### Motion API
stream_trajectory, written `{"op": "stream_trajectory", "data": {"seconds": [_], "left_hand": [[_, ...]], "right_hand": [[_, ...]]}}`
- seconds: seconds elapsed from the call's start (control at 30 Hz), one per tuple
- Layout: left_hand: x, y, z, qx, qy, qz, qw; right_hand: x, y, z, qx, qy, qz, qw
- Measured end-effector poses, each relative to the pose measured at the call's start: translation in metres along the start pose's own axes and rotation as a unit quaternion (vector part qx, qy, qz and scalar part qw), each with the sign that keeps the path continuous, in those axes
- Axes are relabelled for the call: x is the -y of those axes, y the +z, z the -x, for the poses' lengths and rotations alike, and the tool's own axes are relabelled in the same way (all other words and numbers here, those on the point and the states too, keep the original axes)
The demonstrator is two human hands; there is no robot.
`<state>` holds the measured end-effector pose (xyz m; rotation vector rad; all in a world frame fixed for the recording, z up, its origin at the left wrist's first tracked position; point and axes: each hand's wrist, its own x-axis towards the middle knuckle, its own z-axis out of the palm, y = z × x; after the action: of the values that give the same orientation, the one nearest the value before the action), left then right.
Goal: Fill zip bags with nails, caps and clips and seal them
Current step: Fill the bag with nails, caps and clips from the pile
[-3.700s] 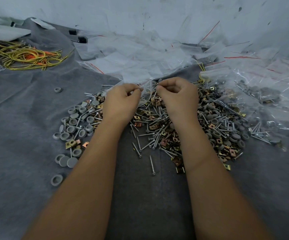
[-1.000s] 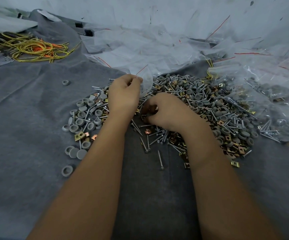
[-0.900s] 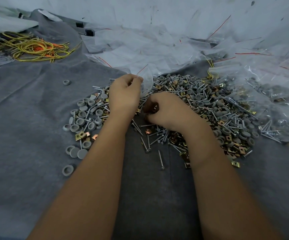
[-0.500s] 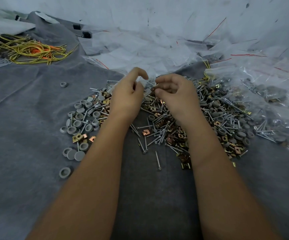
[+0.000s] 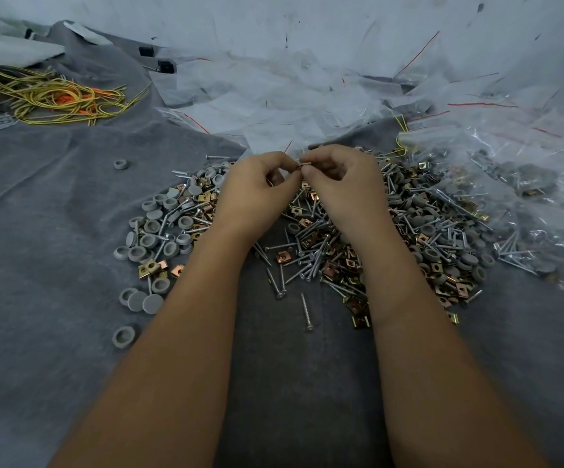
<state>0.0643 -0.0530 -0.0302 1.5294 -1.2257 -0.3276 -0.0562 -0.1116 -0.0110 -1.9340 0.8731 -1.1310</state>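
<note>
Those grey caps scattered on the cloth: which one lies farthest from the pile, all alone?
The lone grey cap up at the left, hollow side up, sits apart on the grey cloth between the main pile and the yellow wires.

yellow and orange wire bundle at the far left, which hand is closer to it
Left. The left hand is over the pile's left half, on the side toward the yellow and orange wire bundle. The right hand is beside it, farther right.

bare forearms, no sleeves, left hand (image 5: 257, 194), right hand (image 5: 348, 187)
</note>
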Motion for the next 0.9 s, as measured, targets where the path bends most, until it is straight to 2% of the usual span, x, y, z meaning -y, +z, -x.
{"op": "stream_trajectory", "data": {"seconds": [0.2,0.47,0.67,0.9], "left_hand": [[-0.0051,-0.0011,0.0029,0.010,0.000,0.055,0.998],[0.0001,0.0005,-0.0012,-0.013,0.004,0.095,0.995],[0.0010,0.0009,-0.0008,0.000,0.023,0.093,0.995],[-0.0033,0.0004,-0.0007,0.002,0.027,0.070,0.997]], "right_hand": [[0.0003,-0.0042,0.0001,0.031,0.012,-0.032,0.999],[-0.0008,-0.0063,0.0001,-0.012,0.026,-0.063,0.998],[-0.0028,-0.0106,-0.0024,-0.012,0.089,-0.129,0.988],[-0.0031,-0.0098,-0.0025,0.005,0.092,-0.123,0.988]]}}
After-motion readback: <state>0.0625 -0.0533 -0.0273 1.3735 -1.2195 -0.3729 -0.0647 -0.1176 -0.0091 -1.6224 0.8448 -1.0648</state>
